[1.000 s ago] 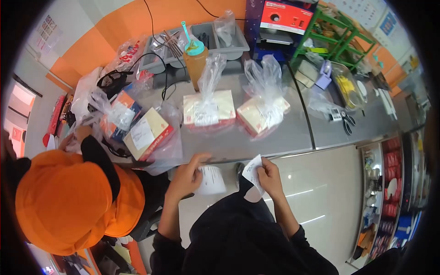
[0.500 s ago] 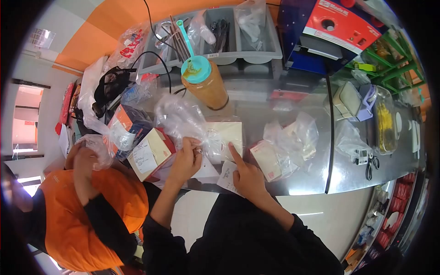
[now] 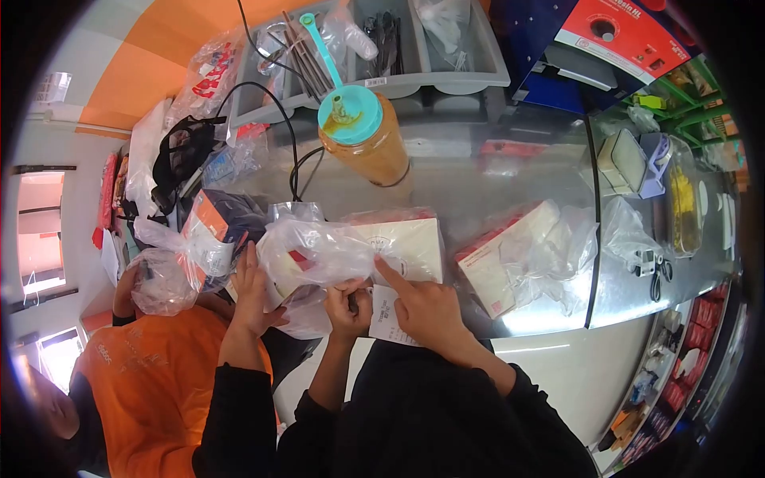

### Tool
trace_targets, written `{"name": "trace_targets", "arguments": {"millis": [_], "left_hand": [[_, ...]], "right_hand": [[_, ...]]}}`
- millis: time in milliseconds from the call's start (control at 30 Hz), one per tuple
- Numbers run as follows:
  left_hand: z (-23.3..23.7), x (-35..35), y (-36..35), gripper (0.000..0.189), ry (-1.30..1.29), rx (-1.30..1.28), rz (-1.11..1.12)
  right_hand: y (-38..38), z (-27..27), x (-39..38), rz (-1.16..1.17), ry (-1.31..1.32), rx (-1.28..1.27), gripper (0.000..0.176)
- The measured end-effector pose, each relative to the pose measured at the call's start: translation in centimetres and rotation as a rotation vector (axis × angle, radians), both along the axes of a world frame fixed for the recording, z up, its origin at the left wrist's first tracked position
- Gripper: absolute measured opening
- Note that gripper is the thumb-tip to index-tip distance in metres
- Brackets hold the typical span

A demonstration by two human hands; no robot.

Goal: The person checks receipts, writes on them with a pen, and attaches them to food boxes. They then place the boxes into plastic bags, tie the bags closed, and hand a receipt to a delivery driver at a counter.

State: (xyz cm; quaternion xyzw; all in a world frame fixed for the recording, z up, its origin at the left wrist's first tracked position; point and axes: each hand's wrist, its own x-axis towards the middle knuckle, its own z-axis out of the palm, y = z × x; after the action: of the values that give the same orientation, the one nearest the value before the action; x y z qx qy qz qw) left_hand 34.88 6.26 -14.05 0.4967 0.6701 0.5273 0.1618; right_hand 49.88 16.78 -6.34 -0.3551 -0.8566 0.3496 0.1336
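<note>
A white box in a clear plastic bag [image 3: 319, 248] lies in front of me; the box's printed top [image 3: 414, 247] shows at the right. My left hand [image 3: 349, 312] is closed at the bag's near edge, its fingers curled in on the plastic. My right hand [image 3: 430, 312] grips a printed paper slip [image 3: 386, 312] under its thumb. Its index finger reaches out and touches the bag beside the box. Another bagged white box [image 3: 506, 259] lies tilted to the right of my hands.
At the left a co-worker in orange has one hand [image 3: 253, 295] near a partly hidden box and holds a bagged dark-and-orange box [image 3: 215, 231]. Behind stand a turquoise-lidded jar [image 3: 370, 147] and a grey utensil tray [image 3: 454, 80]. A red-fronted machine [image 3: 621, 36] is at the back right.
My left hand has come down towards me and curled more tightly. The slip is still in my right hand. The co-worker's hand has reached in beside mine, and the view has shifted slightly.
</note>
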Motion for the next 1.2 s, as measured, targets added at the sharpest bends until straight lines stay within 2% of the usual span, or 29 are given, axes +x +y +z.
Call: {"name": "trace_targets", "arguments": {"millis": [67,167,267,333,433,467,500,533,567,600,633,667,733,767,800,833,867,967,1067,1100,1167,1200], "left_hand": [[0.1,0.2,-0.3,0.024,-0.058,-0.010,-0.010],[3.2,-0.9,1.6,0.040,0.369,-0.047,-0.183],[5.0,-0.2,2.7,0.060,0.415,-0.193,-0.143],[5.4,0.4,2.8,0.059,0.324,-0.222,-0.062],[6.6,0.3,3.0,0.056,0.036,-0.277,-0.027],[7.1,0.1,3.0,0.055,-0.090,-0.295,-0.027],[7.1,-0.2,2.6,0.046,-0.158,-0.274,-0.007],[7.6,-0.4,1.9,0.042,-0.138,-0.269,0.025],[8.0,-0.5,1.1,0.038,-0.120,-0.264,0.056],[8.4,-0.7,0.6,0.035,-0.102,-0.258,0.086],[8.7,-1.2,0.3,0.029,0.060,-0.191,0.020],[9.7,-1.5,0.0,0.029,0.181,-0.271,-0.073],[13.3,-1.4,-0.7,0.029,0.424,-0.435,-0.255],[15.3,-1.0,-0.4,0.034,0.371,-0.503,-0.269],[15.4,-0.7,0.1,0.037,0.450,-0.526,-0.274],[15.4,-0.2,0.7,0.039,0.528,-0.548,-0.279],[15.4,0.3,1.1,0.042,0.604,-0.570,-0.284],[10.4,2.1,2.5,0.054,0.831,-0.607,-0.119],[8.9,2.8,3.1,0.061,0.741,-0.747,-0.072],[8.8,3.0,3.2,0.062,0.725,-0.752,-0.049],[8.9,3.4,2.9,0.063,0.692,-0.775,0.000],[9.0,3.6,2.9,0.063,0.638,-0.785,0.001]], "right_hand": [[-0.1,-0.2,0.0,0.009,-0.032,0.041,0.065],[-0.7,-1.1,-0.2,-0.001,-0.069,0.135,0.060],[-0.8,-1.6,-0.4,-0.002,-0.057,0.188,0.058],[-0.3,-1.1,-0.2,0.015,-0.038,0.157,0.058],[0.8,-0.3,1.1,-0.050,0.430,-0.210,0.041],[0.7,0.2,1.2,-0.158,0.462,-0.289,0.035],[0.5,0.8,1.3,-0.265,0.495,-0.366,0.030],[0.3,1.3,1.3,-0.373,0.529,-0.442,0.024],[0.1,-0.3,0.9,-0.414,0.514,-0.268,0.013],[0.0,-1.8,0.6,-0.375,0.432,-0.122,0.013],[0.0,-3.1,0.4,-0.339,0.348,0.022,0.013],[-0.2,-3.0,0.1,-0.305,0.260,0.163,0.014],[-1.3,-2.0,-0.6,-0.365,0.069,0.210,0.020],[-1.5,-1.6,-0.9,-0.383,0.022,0.247,0.023],[-1.5,-1.2,-0.9,-0.405,-0.025,0.281,0.026],[-1.2,-1.7,-0.6,-0.402,-0.039,0.425,0.034],[-1.1,-1.9,-0.3,-0.374,-0.007,0.388,0.035],[-0.2,-1.8,0.7,-0.265,0.079,0.246,0.038],[1.0,1.5,4.8,0.051,0.353,-0.079,0.031],[2.8,3.8,7.3,0.308,0.409,-0.014,0.022],[6.2,9.7,14.0,0.285,0.373,-0.540,0.014],[8.2,9.1,18.0,-0.028,0.491,-0.576,0.009]]}}
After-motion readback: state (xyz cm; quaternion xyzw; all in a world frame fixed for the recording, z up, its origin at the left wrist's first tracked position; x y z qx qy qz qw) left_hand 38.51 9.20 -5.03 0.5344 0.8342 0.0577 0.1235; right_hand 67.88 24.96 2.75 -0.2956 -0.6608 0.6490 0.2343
